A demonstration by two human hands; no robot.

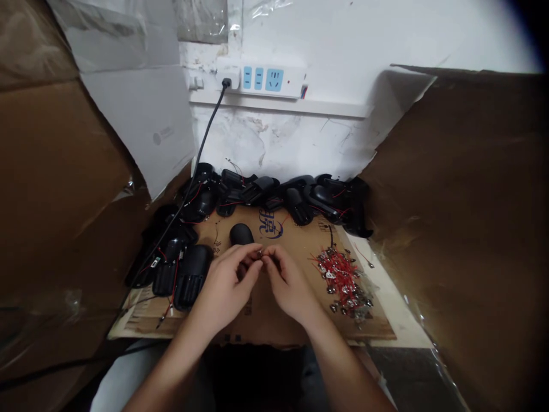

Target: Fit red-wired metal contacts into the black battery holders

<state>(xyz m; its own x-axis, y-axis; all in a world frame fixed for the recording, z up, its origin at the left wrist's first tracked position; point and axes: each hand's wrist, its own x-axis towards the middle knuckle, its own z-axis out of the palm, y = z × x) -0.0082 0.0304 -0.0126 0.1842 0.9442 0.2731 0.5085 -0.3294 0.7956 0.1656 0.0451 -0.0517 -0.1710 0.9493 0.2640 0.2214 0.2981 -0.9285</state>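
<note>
Left hand and right hand, curled nearly closed, pinch a small metallic piece over the desk, left of red-wired parts. A light, steady touch should suit it.

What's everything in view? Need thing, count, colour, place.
Casings: many, overlapping, black, along the back and left of the table
Lone casing: 1, black, just beyond the left hand
Wired parts: dozens, red and metallic, mostly piled at right
Small part: 1, colour unclear, mostly hidden between the fingertips
Sheet: 1, brown with blue print, on the table
Table: 1, pale edge showing at right
Power strip: 1, white with blue sockets, on the wall
Cable: at least 1, black, from the strip down leftward
Cardboard sides: 2, brown, left and right
Wall: 1, white, behind
Left hand: 1, bare, centre
Right hand: 1, bare, centre
</note>
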